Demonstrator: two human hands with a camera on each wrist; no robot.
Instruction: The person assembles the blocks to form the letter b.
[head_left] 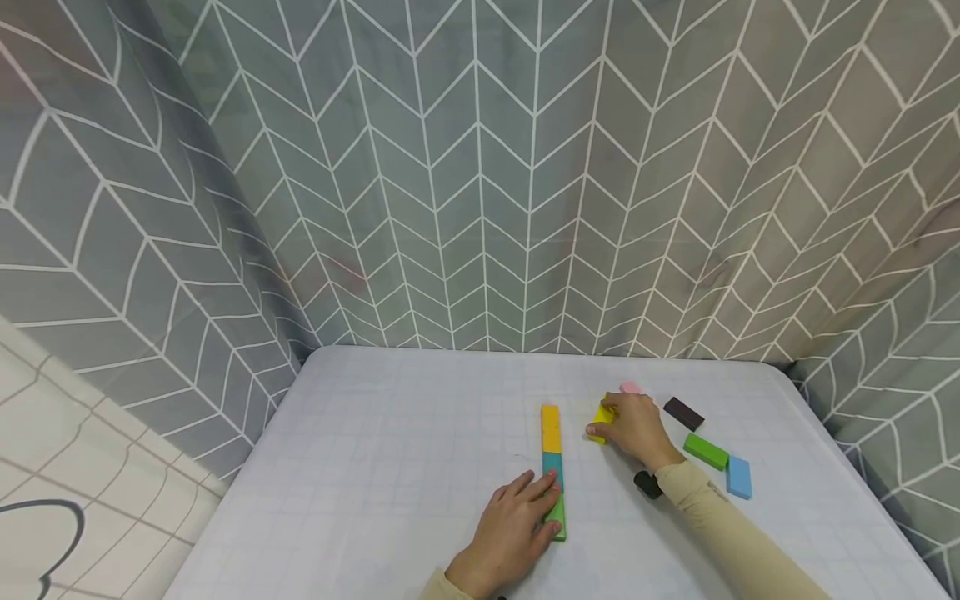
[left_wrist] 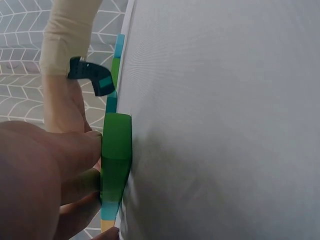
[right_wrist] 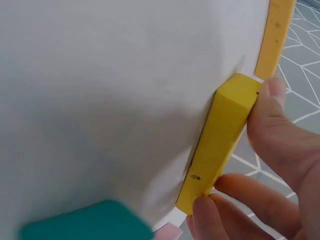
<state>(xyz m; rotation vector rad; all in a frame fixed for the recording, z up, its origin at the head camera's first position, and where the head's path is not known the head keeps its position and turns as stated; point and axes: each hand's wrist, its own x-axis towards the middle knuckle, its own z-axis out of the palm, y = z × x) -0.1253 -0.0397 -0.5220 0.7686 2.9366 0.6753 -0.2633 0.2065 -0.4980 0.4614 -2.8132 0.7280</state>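
Note:
In the head view a row of three blocks runs along the table: an orange block [head_left: 551, 429] at the far end, a teal block [head_left: 552, 467] in the middle and a green block [head_left: 557, 512] at the near end. My left hand [head_left: 510, 529] rests on the row, its fingers over the teal and green blocks and partly hiding them. Just right of the row, my right hand [head_left: 633, 429] pinches a yellow block [right_wrist: 215, 145] at its two ends between thumb and fingertips. The block lies close along the white cloth, beside the orange block.
Right of my right hand lie a dark brown block [head_left: 684, 413], a green block [head_left: 706, 451] and a light blue block [head_left: 738, 477]. A pink block [head_left: 630, 387] shows behind that hand. Another teal block [right_wrist: 85, 222] appears low in the right wrist view. A patterned curtain [head_left: 502, 167] hangs behind the table.

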